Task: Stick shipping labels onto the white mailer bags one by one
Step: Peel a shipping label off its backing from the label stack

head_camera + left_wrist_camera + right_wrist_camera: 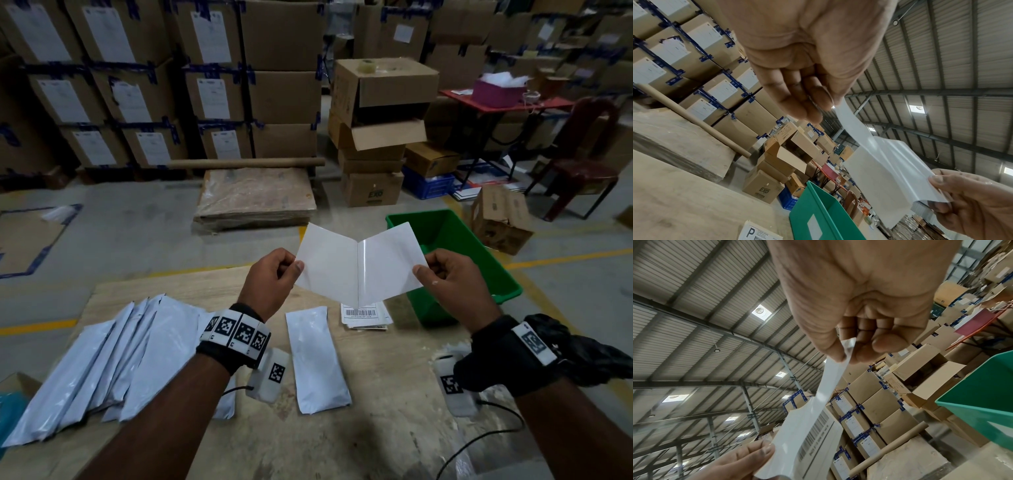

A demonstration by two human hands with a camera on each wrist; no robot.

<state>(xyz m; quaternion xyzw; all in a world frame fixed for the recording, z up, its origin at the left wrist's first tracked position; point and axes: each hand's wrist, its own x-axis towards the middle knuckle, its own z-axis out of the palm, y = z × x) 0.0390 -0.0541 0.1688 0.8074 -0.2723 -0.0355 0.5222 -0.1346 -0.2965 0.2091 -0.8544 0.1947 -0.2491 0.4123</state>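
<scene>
Above the wooden table [342, 438] both hands hold one shipping label folded open in a V with its backing. My left hand [295, 268] pinches the left sheet, the label [325, 267], whose barcode side shows in the right wrist view [812, 434]. The glossy backing [390, 260] is pinched at its right edge by my right hand [424, 269]. The two sheets still join along the centre seam. One white mailer bag [317, 359] lies flat on the table below the hands. A fanned pile of mailer bags [102, 363] lies to the left.
A small stack of printed labels [366, 317] sits on the table's far edge. A green plastic bin [455, 240] stands off the table's right corner. Cardboard boxes [373, 102] and a red table [496, 102] fill the floor behind. Cables [479, 442] trail near the right wrist.
</scene>
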